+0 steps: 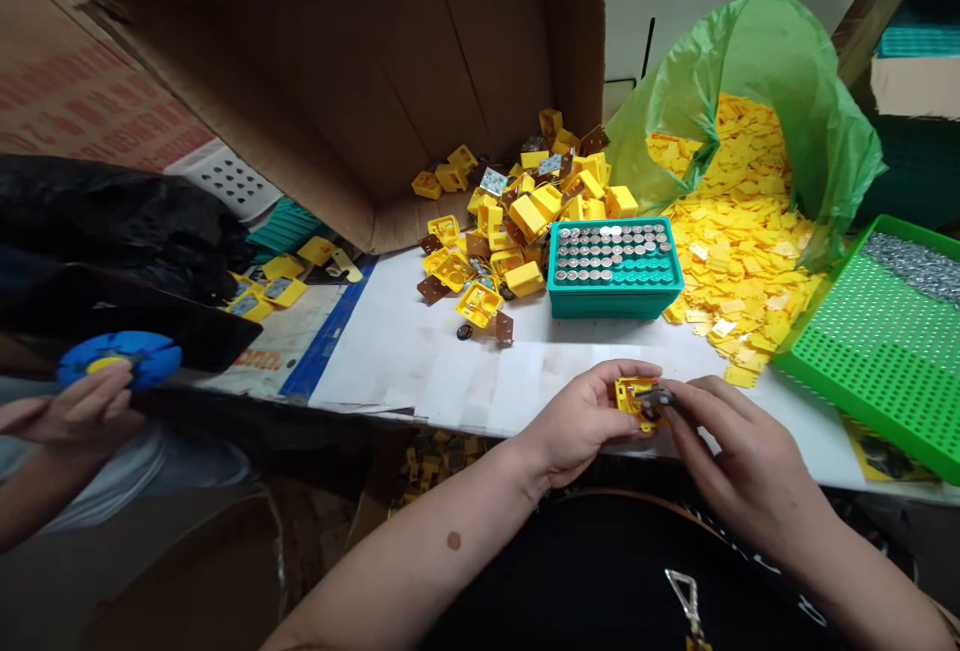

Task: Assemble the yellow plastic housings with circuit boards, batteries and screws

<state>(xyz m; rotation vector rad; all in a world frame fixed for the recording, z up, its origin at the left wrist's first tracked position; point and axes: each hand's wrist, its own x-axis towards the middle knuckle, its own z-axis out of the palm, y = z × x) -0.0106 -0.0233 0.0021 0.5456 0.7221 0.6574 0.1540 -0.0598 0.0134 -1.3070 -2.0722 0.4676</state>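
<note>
Near the table's front edge, my left hand [592, 421] is closed around a small yellow plastic case [627, 395], its hollow side facing up. The fingers of my right hand [739, 441] pinch a small dark part with shiny silver spots [657, 397] at the case's right side. Whether that part is loose or attached to the case, I cannot tell. Beyond my hands stands a teal tray [616, 301] with rows of silver button cells [585, 239]; some front-right slots hold none. To its left lies a heap of yellow cases [529, 216] with brown boards and wires.
A tilted cardboard box [337, 51] stands behind the heap. Flat yellow pieces [750, 261] spill from a green bag [840, 121]. At right is a green perforated tray [862, 341] with small metal pieces [915, 266]. At left another person's hand [82, 411] holds a blue disc [154, 359].
</note>
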